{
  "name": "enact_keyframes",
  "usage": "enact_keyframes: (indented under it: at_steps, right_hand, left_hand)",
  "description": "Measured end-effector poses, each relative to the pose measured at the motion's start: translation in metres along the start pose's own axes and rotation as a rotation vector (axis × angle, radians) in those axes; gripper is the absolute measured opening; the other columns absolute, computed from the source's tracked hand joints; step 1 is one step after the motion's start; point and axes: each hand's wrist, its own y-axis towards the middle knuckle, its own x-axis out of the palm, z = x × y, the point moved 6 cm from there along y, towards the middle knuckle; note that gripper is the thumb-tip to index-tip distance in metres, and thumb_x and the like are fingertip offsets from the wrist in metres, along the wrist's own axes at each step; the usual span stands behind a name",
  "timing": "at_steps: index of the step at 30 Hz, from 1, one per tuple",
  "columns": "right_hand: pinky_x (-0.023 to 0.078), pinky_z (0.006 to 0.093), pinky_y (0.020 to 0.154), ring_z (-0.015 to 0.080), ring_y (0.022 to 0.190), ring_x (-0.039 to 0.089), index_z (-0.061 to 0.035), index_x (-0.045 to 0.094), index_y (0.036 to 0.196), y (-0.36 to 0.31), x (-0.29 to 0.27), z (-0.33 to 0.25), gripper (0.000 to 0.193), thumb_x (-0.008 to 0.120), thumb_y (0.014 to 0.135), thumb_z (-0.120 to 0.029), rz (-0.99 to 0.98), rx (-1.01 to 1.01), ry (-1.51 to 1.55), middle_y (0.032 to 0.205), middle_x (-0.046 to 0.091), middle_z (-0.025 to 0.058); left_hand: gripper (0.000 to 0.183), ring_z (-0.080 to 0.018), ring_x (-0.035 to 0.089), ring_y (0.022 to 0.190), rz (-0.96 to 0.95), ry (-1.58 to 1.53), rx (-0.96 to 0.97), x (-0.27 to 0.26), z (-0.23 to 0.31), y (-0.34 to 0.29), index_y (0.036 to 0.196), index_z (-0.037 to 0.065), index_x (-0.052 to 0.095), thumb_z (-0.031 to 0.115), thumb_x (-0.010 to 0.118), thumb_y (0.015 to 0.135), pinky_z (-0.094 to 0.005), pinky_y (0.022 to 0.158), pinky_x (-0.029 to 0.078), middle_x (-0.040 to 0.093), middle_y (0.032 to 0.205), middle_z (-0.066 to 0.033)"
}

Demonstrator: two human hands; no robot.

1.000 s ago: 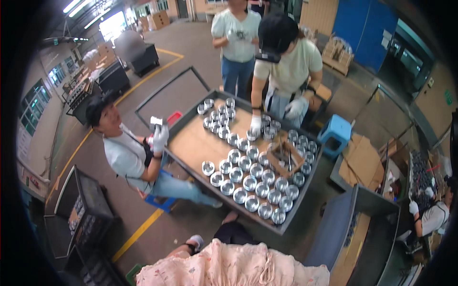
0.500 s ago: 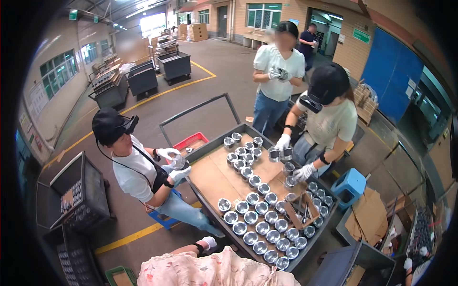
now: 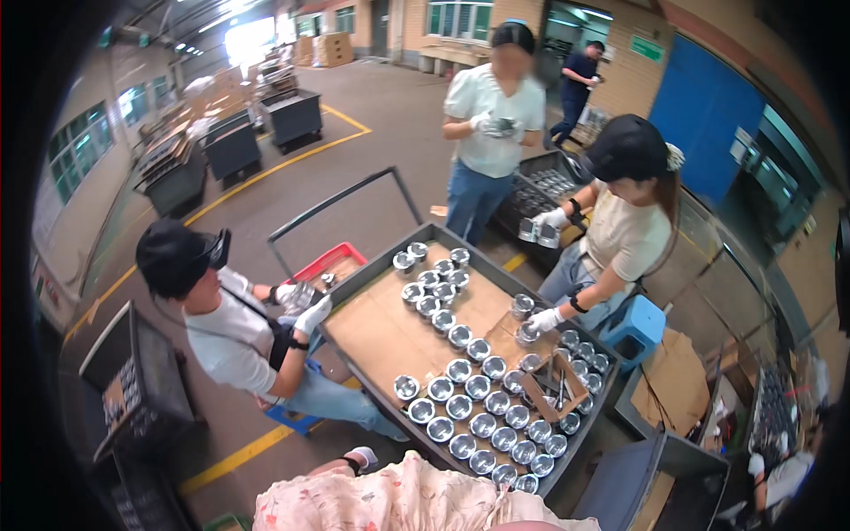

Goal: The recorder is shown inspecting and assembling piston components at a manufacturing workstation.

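So the camera wearer's two hands are both out of frame here, and I can't tell if they're open, closed or gripping anything. At the near edge there's just a pink floral garment point(image 3: 398, 500) and, beside it, a shoe point(image 3: 365, 457).

Nearest stuff to them is a bunch of shiny silver pistons point(image 3: 482, 425) standing on brown cardboard point(image 3: 372, 323) in a dark metal cart point(image 3: 373, 273). They're packed in rows at the near end and up the right side, with a smaller cluster toward the far corner and a short line joining the two groups. A small open box point(image 3: 542, 410) with tools point(image 3: 561, 387) in it sits among them on the right.

Coworker on the left point(image 3: 235, 327) has a piston between two gloved hands point(image 3: 314, 316), just off the cart's edge. Coworker on the right point(image 3: 633, 230) grips a pair of pistons in one gloved hand point(image 3: 555, 219), and the other gloved hand point(image 3: 546, 320) is down on a piston in the cart. Far side, a third person point(image 3: 496, 88) holds a dark grey part point(image 3: 505, 126).

Red bin point(image 3: 329, 265) by the far left edge, blue stool point(image 3: 635, 332) off to the right.
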Motion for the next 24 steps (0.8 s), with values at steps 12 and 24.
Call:
enact_keyframes:
  at_steps: [12, 24]
  right_hand:
    - [0.047, 0.0357, 0.049, 0.0216, 0.057, 0.057, -0.0129, 0.062, 0.098, -0.004, 0.002, 0.02, 0.02, 0.055, 0.09, -0.031, 0.029, 0.083, 0.069, 0.077, 0.064, 0.0108]
    - [0.045, 0.033, 0.044, 0.0183, 0.051, 0.055, -0.0133, 0.06, 0.099, -0.047, 0.0, 0.06, 0.018, 0.056, 0.092, -0.029, 0.07, 0.122, 0.169, 0.073, 0.063, 0.0092]
  left_hand:
    - [0.039, -0.0283, 0.066, 0.095, -0.071, 0.062, 0.046, -0.012, 0.035, 0.031, 0.106, 0.006, 0.069, 0.038, 0.06, 0.086, -0.0391, 0.079, 0.048, 0.069, 0.101, -0.0145]
    - [0.028, -0.0288, 0.066, 0.085, -0.208, 0.551, 0.259, 0.033, -0.011, 0.015, 0.098, 0.005, 0.072, 0.025, 0.058, 0.082, -0.0389, 0.073, 0.05, 0.07, 0.096, -0.0133]
